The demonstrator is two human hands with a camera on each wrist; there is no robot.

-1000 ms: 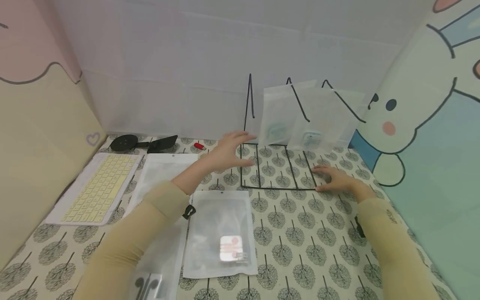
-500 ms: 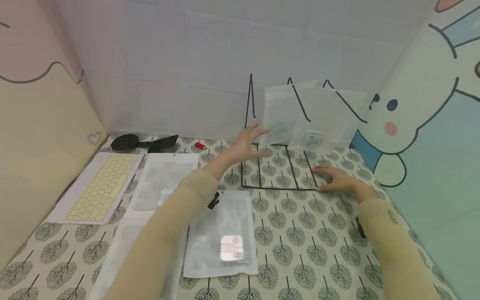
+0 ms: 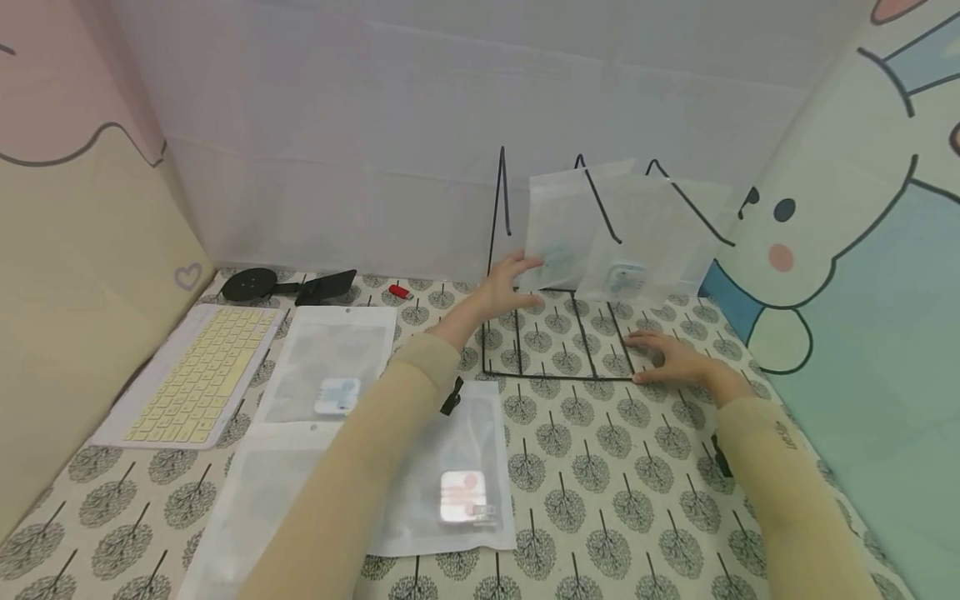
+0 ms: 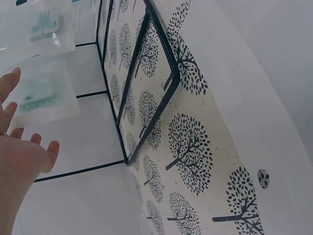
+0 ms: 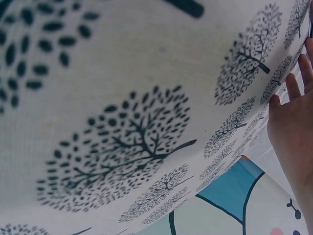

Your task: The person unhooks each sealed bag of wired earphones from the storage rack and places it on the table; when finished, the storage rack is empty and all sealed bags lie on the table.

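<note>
A black wire rack [image 3: 558, 377] stands at the back of the table, with three hooks on top. One frosted bag [image 3: 573, 217] hangs at its middle hook, and another frosted bag [image 3: 660, 225] at the right hook; teal shapes show through both. My left hand [image 3: 498, 287] is at the rack's left side, fingers spread, close to the middle bag; whether it touches the bag I cannot tell. In the left wrist view the left hand [image 4: 24, 147] appears with nothing in its grasp. My right hand [image 3: 671, 357] rests by the rack's right base bar, its fingers loosely extended.
Frosted bags lie flat: one at centre [image 3: 465, 433], one at back left [image 3: 333, 350], one in front [image 3: 262, 483], partly behind my left sleeve. A yellow-keyed keyboard [image 3: 206, 375], a black pan-shaped object [image 3: 249, 285] and a red USB stick [image 3: 400, 292] lie further left and back.
My left hand has moved right, from the rack's left edge toward the middle bag, and its sleeve has uncovered more of the bags at left. The right hand stays in place.
</note>
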